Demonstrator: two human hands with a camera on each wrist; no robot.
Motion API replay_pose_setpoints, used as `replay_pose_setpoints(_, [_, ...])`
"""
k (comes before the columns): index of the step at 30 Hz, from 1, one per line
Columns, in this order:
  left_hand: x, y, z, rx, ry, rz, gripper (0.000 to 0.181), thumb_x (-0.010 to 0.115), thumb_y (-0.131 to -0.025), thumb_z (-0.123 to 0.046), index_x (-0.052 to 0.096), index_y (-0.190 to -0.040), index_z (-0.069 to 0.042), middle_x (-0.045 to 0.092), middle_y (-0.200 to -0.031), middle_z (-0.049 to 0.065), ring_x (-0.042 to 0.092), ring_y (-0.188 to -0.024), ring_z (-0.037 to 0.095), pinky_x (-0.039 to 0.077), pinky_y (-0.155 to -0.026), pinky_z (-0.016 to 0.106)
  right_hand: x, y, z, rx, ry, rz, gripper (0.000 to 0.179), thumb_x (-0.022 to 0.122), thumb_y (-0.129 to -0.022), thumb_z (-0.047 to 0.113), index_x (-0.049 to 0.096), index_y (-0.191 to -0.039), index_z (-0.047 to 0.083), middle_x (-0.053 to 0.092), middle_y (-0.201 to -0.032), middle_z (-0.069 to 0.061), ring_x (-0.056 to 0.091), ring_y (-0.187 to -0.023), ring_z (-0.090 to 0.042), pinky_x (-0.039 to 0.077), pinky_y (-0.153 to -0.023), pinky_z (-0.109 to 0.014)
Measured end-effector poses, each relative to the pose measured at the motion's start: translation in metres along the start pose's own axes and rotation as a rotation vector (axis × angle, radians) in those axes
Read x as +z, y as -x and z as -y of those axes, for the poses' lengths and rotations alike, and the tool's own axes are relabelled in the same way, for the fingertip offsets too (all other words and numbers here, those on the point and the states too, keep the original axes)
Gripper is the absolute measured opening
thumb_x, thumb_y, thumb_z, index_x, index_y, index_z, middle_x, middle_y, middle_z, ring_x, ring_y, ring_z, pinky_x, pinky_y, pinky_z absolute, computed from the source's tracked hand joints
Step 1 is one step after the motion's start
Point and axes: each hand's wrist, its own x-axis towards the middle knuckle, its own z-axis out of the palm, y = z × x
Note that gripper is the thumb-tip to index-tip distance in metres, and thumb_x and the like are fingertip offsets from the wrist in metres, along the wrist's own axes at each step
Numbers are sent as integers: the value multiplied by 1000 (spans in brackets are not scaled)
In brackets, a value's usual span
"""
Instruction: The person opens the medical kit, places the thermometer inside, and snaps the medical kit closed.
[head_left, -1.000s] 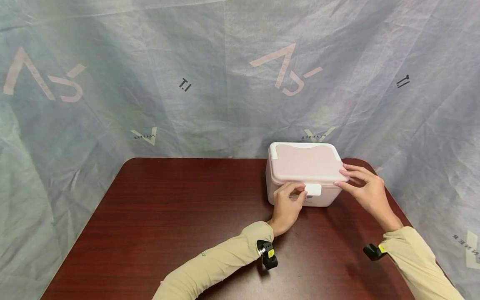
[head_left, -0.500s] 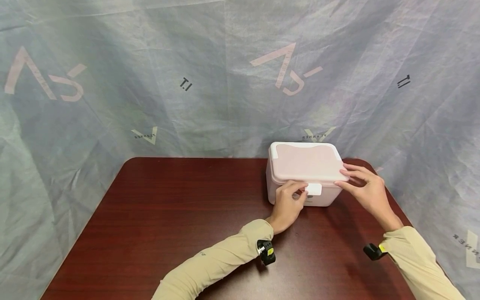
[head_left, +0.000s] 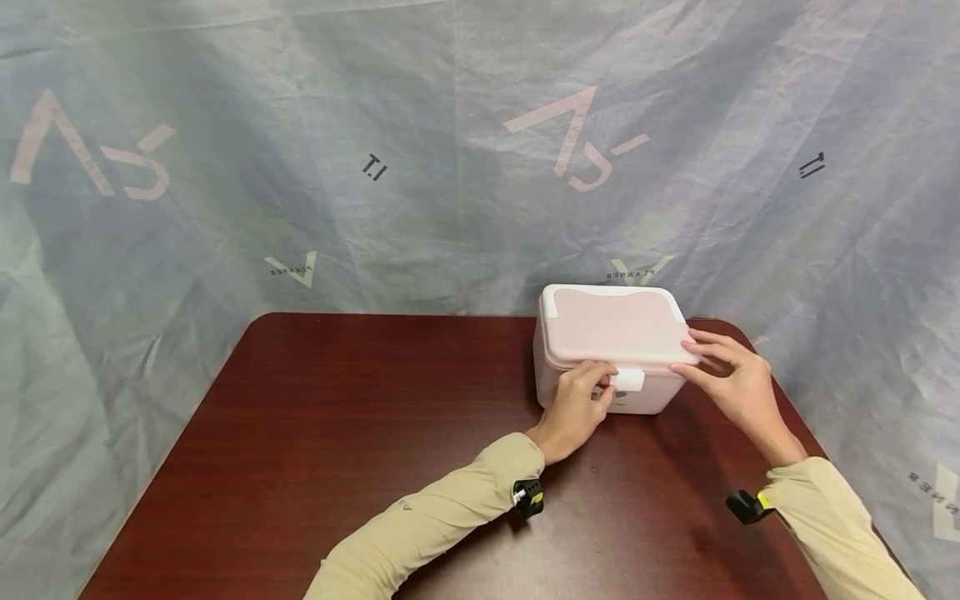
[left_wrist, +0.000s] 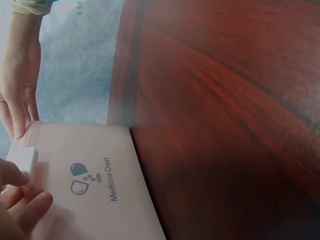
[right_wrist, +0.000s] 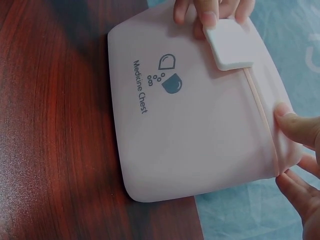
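Observation:
A pale pink medicine chest (head_left: 615, 329) with a white-trimmed lid stands at the table's back right. Its lid is down. "Medicine Chest" and a capsule drawing are printed on the front, plain in both wrist views. My left hand (head_left: 573, 412) has its thumb and curled fingers at the left edge of the white latch (right_wrist: 230, 45) on the front, pinching it. My right hand (head_left: 738, 387) grips the lid's front right corner, thumb (right_wrist: 292, 125) on the front and fingers round the side. The chest's far side is hidden.
The chest stands on a dark red-brown wooden table (head_left: 360, 400). Behind it and along both sides hangs a grey printed cloth (head_left: 420, 233), close to the chest's back. A black wrist camera (head_left: 527, 497) sits on my left sleeve, another (head_left: 747, 506) on the right.
My left wrist has risen slightly, and the fingers have shifted a little right along the latch's edge. The right hand and the chest stay in place.

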Motion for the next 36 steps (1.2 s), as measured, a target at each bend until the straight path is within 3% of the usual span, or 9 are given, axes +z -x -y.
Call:
replay_pose_setpoints(10, [-3, 0, 0, 62, -49, 22, 17, 71, -81, 0, 64, -95, -5, 59, -81, 0, 57, -72, 9, 42, -67, 7, 1, 2, 0, -11, 4, -4, 40, 80, -66, -10, 68, -104, -10, 59, -116, -28, 58, -99, 2, 46, -78, -11])
replay_pose_setpoints(19, [-4, -1, 3, 102, -109, 38, 12, 69, -81, -1, 62, -89, -7, 58, -78, -2, 54, -69, 5, 40, -64, 8, 1, 2, -3, -19, -11, -14, 39, 79, -66, -11, 68, -104, -10, 59, -115, -29, 58, -100, 1, 46, -78, -11])
replay_pose_setpoints(36, [-2, -3, 3, 96, -159, 61, 17, 70, -81, -3, 61, -94, -9, 55, -79, -6, 48, -69, -1, 39, -63, 7, 2, 2, -7, -13, -32, -24, 37, 79, -67, -11, 68, -103, -11, 59, -115, -29, 60, -100, 0, 47, -79, -14])
